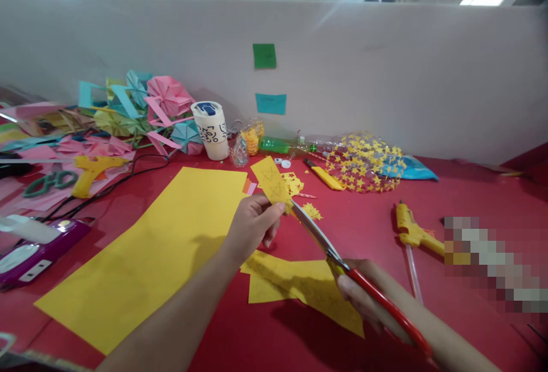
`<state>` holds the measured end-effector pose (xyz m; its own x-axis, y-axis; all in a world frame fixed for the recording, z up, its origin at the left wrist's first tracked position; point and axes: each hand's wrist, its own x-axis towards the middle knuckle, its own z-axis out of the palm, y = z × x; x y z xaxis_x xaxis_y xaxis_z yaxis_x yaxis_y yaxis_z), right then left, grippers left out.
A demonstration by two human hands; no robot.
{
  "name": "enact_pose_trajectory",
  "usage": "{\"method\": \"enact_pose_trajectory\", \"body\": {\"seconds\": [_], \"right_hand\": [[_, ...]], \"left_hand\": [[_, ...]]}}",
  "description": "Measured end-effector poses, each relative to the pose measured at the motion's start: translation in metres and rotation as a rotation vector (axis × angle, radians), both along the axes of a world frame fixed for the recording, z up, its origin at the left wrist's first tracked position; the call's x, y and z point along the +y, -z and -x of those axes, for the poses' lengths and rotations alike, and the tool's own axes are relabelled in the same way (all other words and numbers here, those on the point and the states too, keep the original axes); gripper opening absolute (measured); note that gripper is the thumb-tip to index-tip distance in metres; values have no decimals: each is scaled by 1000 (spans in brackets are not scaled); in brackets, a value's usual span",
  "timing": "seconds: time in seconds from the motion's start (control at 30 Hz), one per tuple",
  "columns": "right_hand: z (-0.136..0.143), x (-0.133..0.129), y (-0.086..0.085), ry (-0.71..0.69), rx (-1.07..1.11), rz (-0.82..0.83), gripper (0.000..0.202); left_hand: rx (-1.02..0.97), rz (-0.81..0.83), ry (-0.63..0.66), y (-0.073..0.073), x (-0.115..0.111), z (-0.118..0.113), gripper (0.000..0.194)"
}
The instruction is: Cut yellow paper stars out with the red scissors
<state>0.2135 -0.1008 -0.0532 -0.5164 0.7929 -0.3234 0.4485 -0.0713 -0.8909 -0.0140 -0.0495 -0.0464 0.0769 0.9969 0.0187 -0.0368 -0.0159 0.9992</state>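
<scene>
Between the thumb and fingers of my left hand (259, 221) is a small yellow paper strip (269, 179) with stars drawn on it. My right hand (370, 292) grips red-handled scissors (379, 298), whose blade tips touch the strip's lower right corner. Below my hands lie yellow paper pieces (295, 280) with faint star outlines. A large yellow sheet (184, 218) lies under and left of my left forearm. Just beyond the strip are a cut-out yellow scrap (293, 184) and a small pile of yellow stars (311, 211).
A white cup (211, 132), green bottle (274, 145), yellow cutter (327, 178) and star-covered plastic (368, 161) stand or lie near the partition. Yellow glue guns lie right (411, 229) and left (88, 175), near green scissors (51, 182), a purple device (47, 252) and folded paper decorations (169, 98).
</scene>
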Motion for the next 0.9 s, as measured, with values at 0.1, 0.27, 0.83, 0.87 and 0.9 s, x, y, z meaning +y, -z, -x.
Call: {"method": "enact_pose_trajectory", "body": {"seconds": [0.1,0.27,0.83,0.87,0.9], "right_hand": [[1,0,-2,9,-7,-4,49],[0,1,-1,10,-18,-7,49],[3,2,-8,40,7,49,54],[4,1,-7,45,13,46,54],[4,1,-6,52,18,42,54]], "left_hand": [[-1,-3,5,0,0,0,20],[-4,-2,5,1,0,0,20],[-43,-20,46,3,2,2,21],[-60,-20,56,3,2,2,22],[-81,-18,73,3,2,1,21]]}}
